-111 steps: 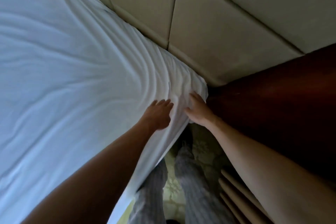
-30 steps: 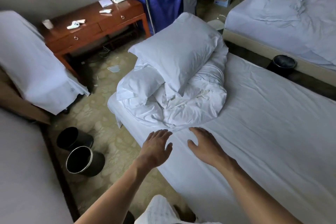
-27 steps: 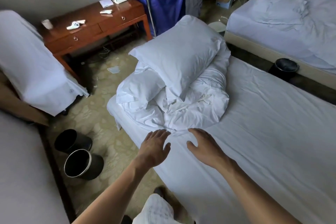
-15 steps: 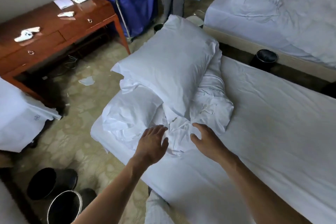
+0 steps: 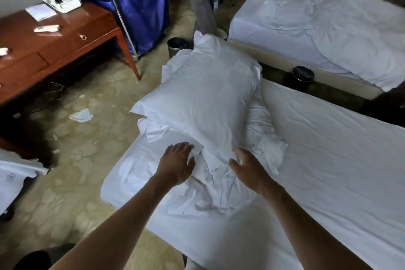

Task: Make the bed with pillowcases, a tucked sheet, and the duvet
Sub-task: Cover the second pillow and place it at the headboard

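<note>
Though contact is hard to judge, both grips lie spread, clamping nothing: left hand (image 5: 178,165) on the crumpled duvet (image 5: 210,195), right hand (image 5: 248,167) at the near end of the pillow (image 5: 203,98), whose length runs straight away atop that heap on the bed (image 5: 328,171).

There are 2 hands in view, the left hand (image 5: 176,165) and the right hand (image 5: 247,166), with 1 plump pillow (image 5: 203,98) and 1 crumpled duvet (image 5: 219,193). The room shows 2 beds, the near bed (image 5: 328,160) and the far bed (image 5: 274,39), and 2 bins, the steel bin (image 5: 174,50) and the black bin (image 5: 303,73). There is also 1 wooden desk (image 5: 65,52), 1 blue linen cart (image 5: 142,6) and 1 other person (image 5: 202,6) standing.
</note>
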Motion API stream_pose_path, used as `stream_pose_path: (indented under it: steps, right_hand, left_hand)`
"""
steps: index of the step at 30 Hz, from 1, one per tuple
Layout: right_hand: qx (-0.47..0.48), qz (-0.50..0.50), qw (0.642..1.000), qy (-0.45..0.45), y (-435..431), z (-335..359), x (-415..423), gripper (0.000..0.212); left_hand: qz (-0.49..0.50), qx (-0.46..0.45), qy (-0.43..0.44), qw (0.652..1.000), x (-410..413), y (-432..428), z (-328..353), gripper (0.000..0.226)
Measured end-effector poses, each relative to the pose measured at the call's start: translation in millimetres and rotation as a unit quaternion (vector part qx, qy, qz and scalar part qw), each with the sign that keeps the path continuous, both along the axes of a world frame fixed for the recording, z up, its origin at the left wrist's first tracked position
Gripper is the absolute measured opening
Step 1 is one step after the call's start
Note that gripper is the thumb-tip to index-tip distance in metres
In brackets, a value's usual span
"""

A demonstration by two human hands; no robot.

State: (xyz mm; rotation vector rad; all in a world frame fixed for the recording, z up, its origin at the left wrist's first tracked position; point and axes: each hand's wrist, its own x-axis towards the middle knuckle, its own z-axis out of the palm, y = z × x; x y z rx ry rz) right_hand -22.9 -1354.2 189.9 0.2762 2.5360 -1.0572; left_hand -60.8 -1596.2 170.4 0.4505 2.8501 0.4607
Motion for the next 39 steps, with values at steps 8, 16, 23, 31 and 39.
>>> stream_pose_path:
  steps: [8,16,23,31,39]
  right_hand:
    - [-0.054,-0.03,0.998,0.01,9,-19,-25,0.055]
    - [-0.026,-0.097,0.995,0.016,-15,-39,-94,0.049]
    - [-0.008,-0.162,0.986,0.038,-33,-61,-171,0.064]
    - [-0.017,-0.242,0.97,0.018,-17,-96,-209,0.074]
    - [-0.279,-0.41,0.867,-0.051,21,-122,-231,0.077]
  left_hand:
    - [0.01,-0.038,0.002,0.999,-31,-5,12,0.049]
    - [-0.051,-0.101,0.025,0.993,-132,-22,-9,0.062]
    - [-0.086,-0.073,0.055,0.992,-243,-22,-22,0.062]
    - [-0.015,-0.018,0.029,0.999,-323,-9,-32,0.054]
    - [0.219,0.069,-0.147,0.962,-359,-2,-47,0.119]
